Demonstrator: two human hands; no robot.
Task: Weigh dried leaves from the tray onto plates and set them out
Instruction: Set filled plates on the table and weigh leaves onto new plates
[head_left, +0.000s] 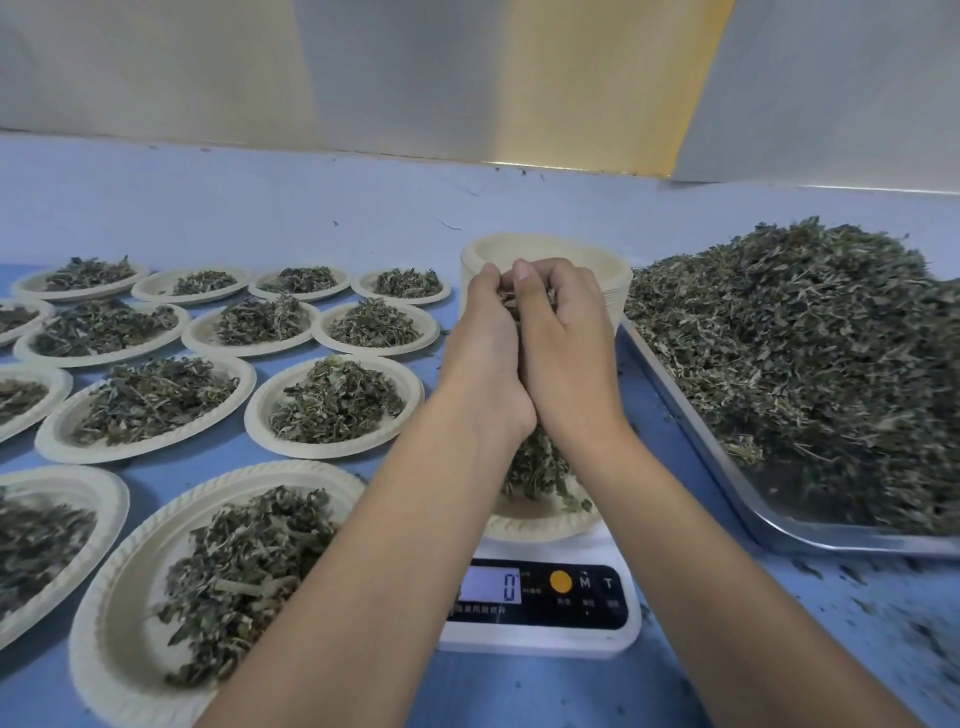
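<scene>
Left hand (483, 358), right hand (569, 358) pressed together, fingers curled round clump of dried leaves (537, 462), above paper plate (540, 526) on white kitchen scale (540, 640). Display (491, 585) reads "0"; buttons "M", "T". Leaf heap (805, 338) in steel tray (727, 467) right; filled plates (260, 415) left.

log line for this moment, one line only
hands: left hand and right hand cup dried green leaves | over: cream round paper plate on white digital scale | display: 0

Heaped dried leaves (810, 332) on steel tray (857, 540), right; small piles on plates (332, 451), left.
</scene>
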